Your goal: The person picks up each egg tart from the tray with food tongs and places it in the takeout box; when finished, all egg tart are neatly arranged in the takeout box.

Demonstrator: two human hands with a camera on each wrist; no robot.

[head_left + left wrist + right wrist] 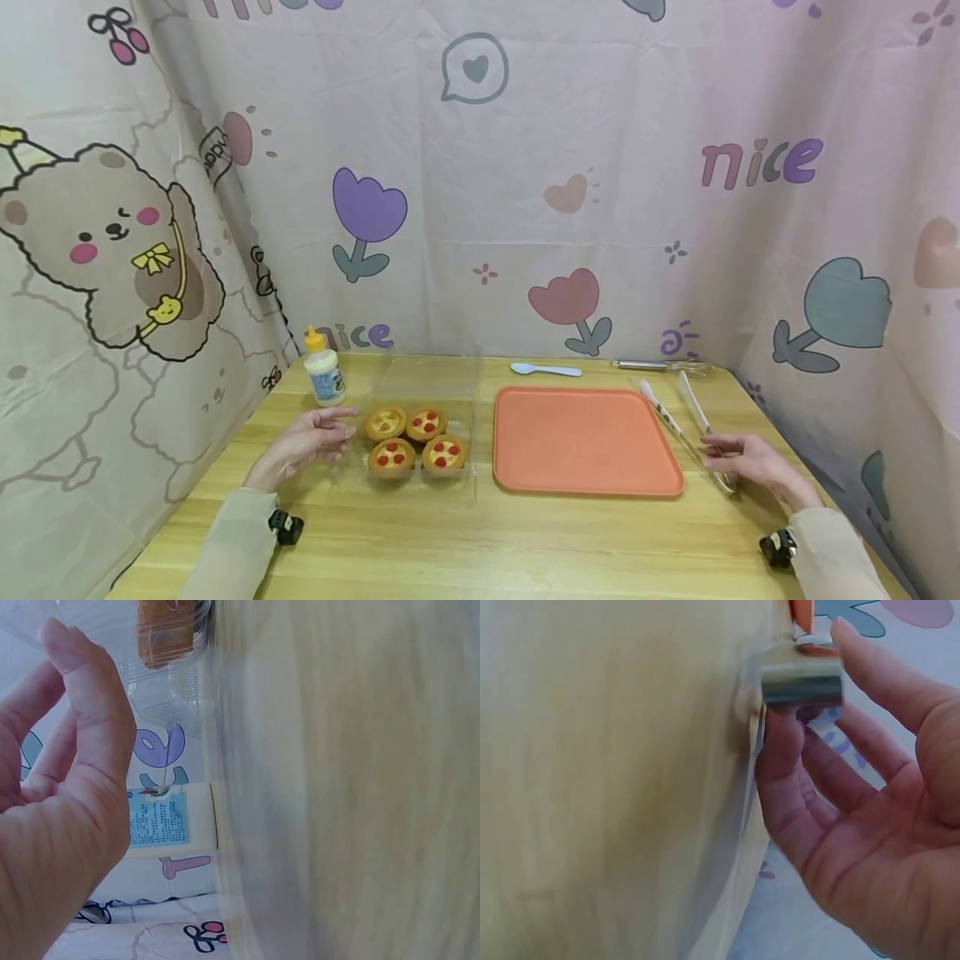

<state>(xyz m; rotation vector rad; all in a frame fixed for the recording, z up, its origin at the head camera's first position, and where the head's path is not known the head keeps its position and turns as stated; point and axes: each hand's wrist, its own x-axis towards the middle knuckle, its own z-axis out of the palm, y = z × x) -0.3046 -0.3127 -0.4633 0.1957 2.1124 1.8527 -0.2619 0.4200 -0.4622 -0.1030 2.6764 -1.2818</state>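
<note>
My left hand (311, 442) is beside the left edge of a clear plastic clamshell box (474, 483), fingers loosely bent and nothing held. Inside the box sit several small tarts (445, 454), most topped with red pieces, one with yellow pieces; its lid stands open at the back. My right hand (753, 465) is at a pair of metal tongs (666, 415) with white tips, which lie spread on the table beside the tray. In the right wrist view the tongs' shiny bent end (802, 679) appears between the thumb and loosely bent fingers, fingertips right at the metal.
An orange tray (585, 483) lies between the box and the tongs. A squeeze bottle (326, 379) with a yellow cap stands behind my left hand. Along the back edge lie a light blue spoon (546, 369) and a whisk (660, 365). Printed curtains surround the wooden table (450, 550).
</note>
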